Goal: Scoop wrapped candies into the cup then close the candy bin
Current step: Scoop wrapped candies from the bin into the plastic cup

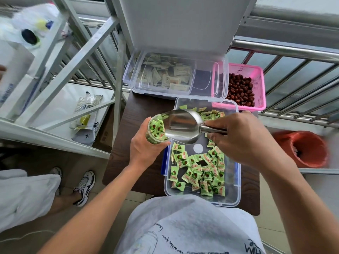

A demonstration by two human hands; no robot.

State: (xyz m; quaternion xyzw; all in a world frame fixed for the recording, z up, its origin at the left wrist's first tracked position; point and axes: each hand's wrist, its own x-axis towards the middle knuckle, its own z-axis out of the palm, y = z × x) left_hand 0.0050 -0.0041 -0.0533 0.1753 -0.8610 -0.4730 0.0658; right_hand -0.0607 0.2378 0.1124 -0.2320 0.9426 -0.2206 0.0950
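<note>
— Grey shirt [183,226] nearest. Beyond it, what's at the bench [119,162]'s near edge?
— Open candy bin [238,180], wrapped candies [198,173] inside.
— And the hands?
— Well, the left hand [145,149] grips the cup [156,131] by the bin's left wall. The right hand [238,138] clasps the scoop [181,125] handle, lip at the cup's mouth.

A clear plastic container [128,77] of white sachets [165,77] sits at the far end of a dark wooden desk [124,158], with a pink mesh basket [261,85] of red dates [240,88] just beside it on the right. A steel railing [284,50] runs behind them. At right stands a bin lined with a red bag [302,149]. At left, a metal shelving rack [55,137] carries a bagged sleeve of paper cups [86,110], with a cardboard box [105,134] below. A bystander's white sneakers [85,186] rest on the tiled floor.
</note>
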